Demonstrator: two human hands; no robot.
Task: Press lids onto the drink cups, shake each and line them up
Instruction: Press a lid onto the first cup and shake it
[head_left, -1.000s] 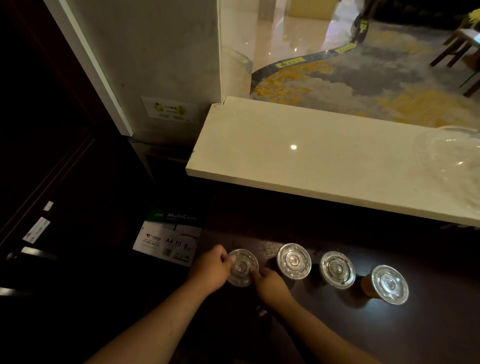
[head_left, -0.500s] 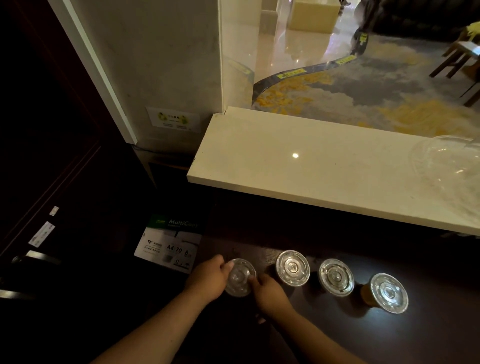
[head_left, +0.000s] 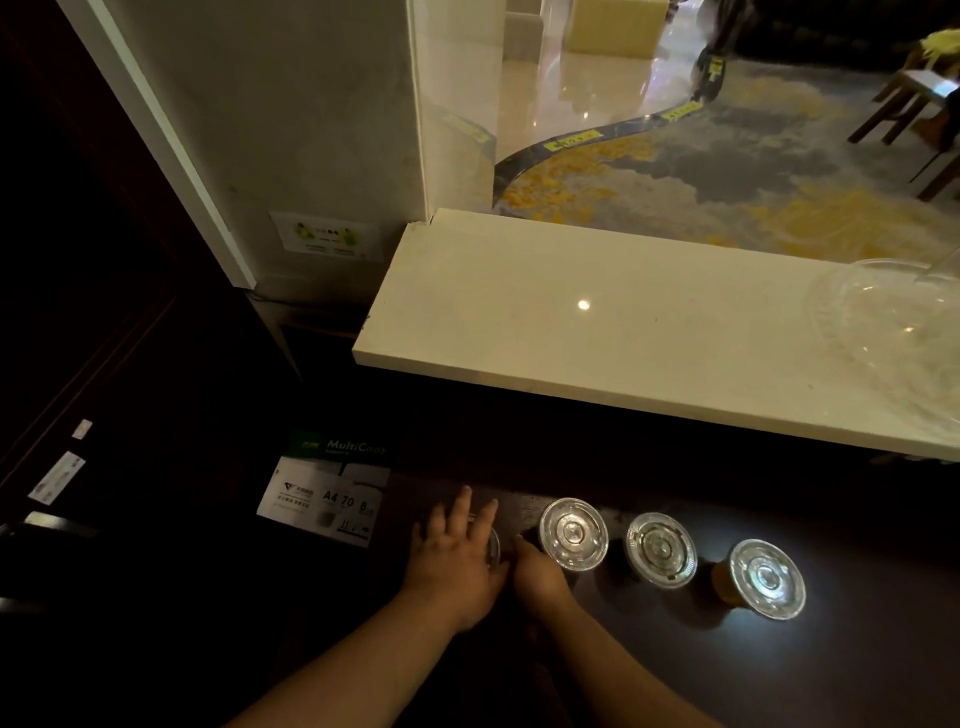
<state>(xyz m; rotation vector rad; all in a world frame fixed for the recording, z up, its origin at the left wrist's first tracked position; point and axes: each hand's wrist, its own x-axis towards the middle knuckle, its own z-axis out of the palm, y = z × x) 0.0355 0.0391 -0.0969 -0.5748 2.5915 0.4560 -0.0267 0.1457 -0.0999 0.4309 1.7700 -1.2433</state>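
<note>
Clear round lid (head_left: 492, 545) under flat spread left hand (head_left: 451, 558), right hand (head_left: 537, 571) fingers unclear

We count four drink cups on the dark desk (head_left: 857, 670): three with clear lids in plain sight (head_left: 573, 533) (head_left: 660, 549) (head_left: 767, 578), a fourth (head_left: 492, 545) mostly covered. We see two hands, left hand (head_left: 453, 556) and right hand (head_left: 537, 571), and one paper box (head_left: 327, 499).
</note>
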